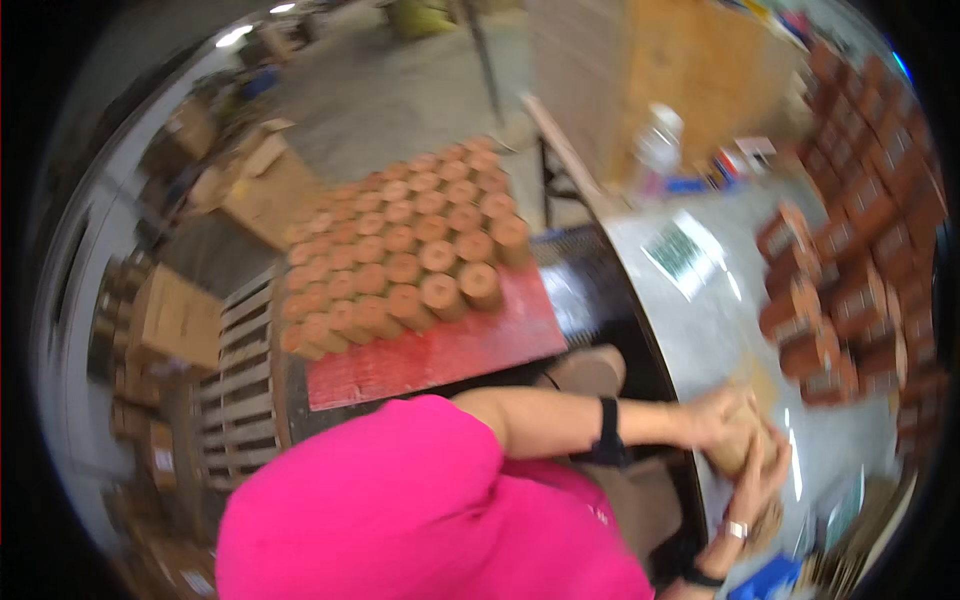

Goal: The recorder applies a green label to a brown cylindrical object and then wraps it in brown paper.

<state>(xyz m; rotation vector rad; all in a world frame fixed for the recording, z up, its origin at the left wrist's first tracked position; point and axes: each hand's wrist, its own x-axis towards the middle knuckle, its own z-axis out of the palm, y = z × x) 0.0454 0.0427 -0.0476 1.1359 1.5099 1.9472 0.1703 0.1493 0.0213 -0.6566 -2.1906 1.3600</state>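
Observation:
My left hand (712, 418) reaches across to the grey tabletop, its fingers wrapped round a brown paper-wrapped roll (737, 450). From the lower edge, my right hand (765, 478) closes on the same roll from the other side. The roll is tilted and partly covered by my fingers, and motion blurs its details. Beneath and beyond it lies a tan patch, perhaps paper (757, 380), on the grey tabletop (690, 345).
Rows of brown cylinders with orange ends (402, 268) stand on a red board (440, 362) to the left. Stacked reddish-brown packs (835, 290) rise at the right. A clear bottle (660, 140) and a printed sheet (683, 254) are farther back. Cartons (175, 318) and a slatted pallet (245, 385) lie far left.

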